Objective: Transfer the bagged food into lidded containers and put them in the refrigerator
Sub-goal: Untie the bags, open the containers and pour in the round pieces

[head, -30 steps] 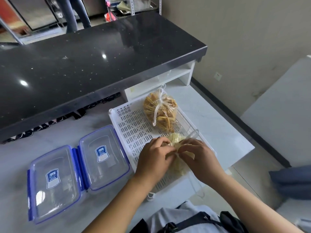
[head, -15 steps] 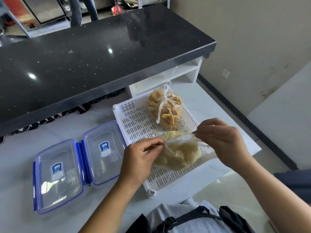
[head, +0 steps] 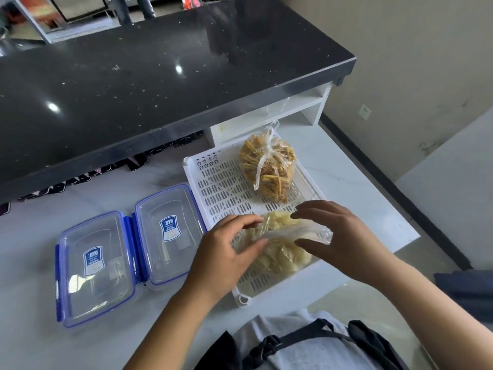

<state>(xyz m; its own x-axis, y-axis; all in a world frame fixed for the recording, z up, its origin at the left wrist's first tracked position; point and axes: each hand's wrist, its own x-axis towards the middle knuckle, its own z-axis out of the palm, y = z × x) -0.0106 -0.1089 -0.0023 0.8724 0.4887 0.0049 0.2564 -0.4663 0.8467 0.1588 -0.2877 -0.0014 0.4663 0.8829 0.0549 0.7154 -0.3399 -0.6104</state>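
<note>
A clear bag of pale yellow food lies at the near end of the white slotted tray. My left hand pinches the bag's left side between thumb and fingers. My right hand holds the bag's loose twisted neck from the right. A second tied bag of brown sticks rests at the tray's far end. Two clear containers with blue clip lids stand shut to the left of the tray, one beside it and one further left.
A black stone counter overhangs the back of the white worktop. A white shelf unit stands under the counter's right end. The worktop's right edge drops to the floor. My apron and strap show at the bottom.
Both hands first worked the knot on the pale bag; the right hand then pulled the neck out to the right. Now the bag lies lower in the tray with both hands on it.
</note>
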